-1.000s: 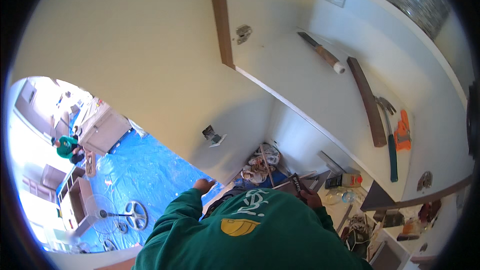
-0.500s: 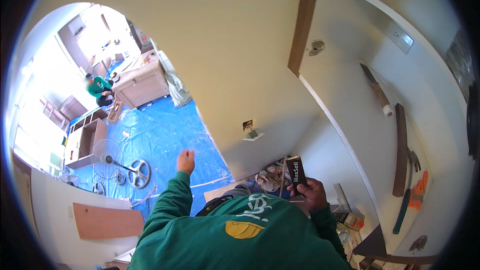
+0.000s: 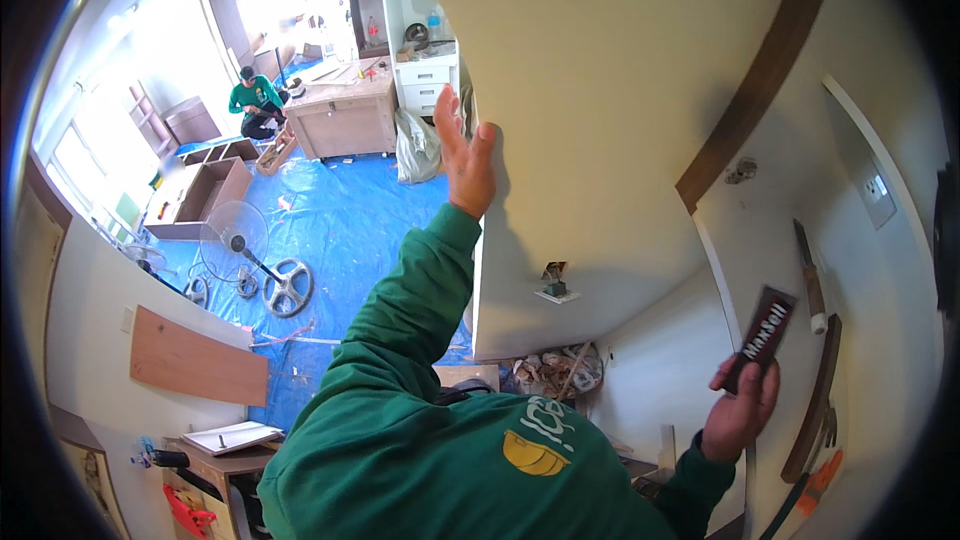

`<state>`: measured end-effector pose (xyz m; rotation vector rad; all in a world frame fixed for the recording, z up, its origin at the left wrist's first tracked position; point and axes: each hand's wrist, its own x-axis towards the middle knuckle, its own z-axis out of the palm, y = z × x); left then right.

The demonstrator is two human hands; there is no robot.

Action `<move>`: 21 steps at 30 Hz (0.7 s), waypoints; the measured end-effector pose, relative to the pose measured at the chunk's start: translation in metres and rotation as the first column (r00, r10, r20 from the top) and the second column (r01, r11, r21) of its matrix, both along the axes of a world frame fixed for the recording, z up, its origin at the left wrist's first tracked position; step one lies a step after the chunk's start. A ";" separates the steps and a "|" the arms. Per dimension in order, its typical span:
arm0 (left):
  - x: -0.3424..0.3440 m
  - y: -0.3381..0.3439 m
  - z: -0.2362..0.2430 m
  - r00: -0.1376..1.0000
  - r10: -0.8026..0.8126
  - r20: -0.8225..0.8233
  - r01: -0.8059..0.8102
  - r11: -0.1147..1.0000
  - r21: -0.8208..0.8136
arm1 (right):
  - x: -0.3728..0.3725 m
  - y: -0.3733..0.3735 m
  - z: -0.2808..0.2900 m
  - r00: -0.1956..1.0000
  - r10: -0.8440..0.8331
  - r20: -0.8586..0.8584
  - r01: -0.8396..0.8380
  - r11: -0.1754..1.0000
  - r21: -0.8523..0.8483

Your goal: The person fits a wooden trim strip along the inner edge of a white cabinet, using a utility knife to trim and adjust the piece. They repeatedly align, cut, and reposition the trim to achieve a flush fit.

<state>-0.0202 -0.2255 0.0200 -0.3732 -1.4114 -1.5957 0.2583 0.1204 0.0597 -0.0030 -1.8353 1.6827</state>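
Note:
My left hand [image 3: 468, 162] is raised with its fingers stretched out. It lies at the edge of the cream wall panel [image 3: 600, 120]; whether the palm presses on it I cannot tell. At the right, my right hand [image 3: 742, 410] grips the lower end of a narrow, flat black box [image 3: 757, 340] with pale lettering, held tilted upward. Beyond the box, a tool with a dark blade and a wooden handle [image 3: 815, 290] lies in the white recess beside a dark wooden strip [image 3: 812, 410].
Blue sheeting [image 3: 350, 210] covers the floor at left, with a standing fan [image 3: 240, 243] on it. A co-worker in green [image 3: 254, 100] crouches near a large wooden chest [image 3: 345, 115]. An opened outlet [image 3: 555, 282] juts from the wall. Crumpled bags [image 3: 560, 370] lie below it.
My left hand has risen from over the floor to the wall's edge, and its fingers have opened. My right hand has carried the black box up and to the right. The view has shifted.

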 end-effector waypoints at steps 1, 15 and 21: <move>-0.001 -0.001 -0.002 1.000 -0.008 0.003 0.008 1.000 0.023 | -0.002 0.003 0.003 0.999 -0.045 -0.025 0.045 0.999 -0.017; -0.001 -0.010 0.000 0.994 0.083 -0.073 -0.092 0.987 -0.129 | -0.060 0.018 0.026 0.950 -0.296 0.097 0.307 0.942 -0.138; 0.003 -0.018 0.004 0.998 0.036 -0.052 -0.043 0.986 -0.158 | -0.081 0.065 0.010 0.962 -0.197 0.189 0.225 0.964 -0.139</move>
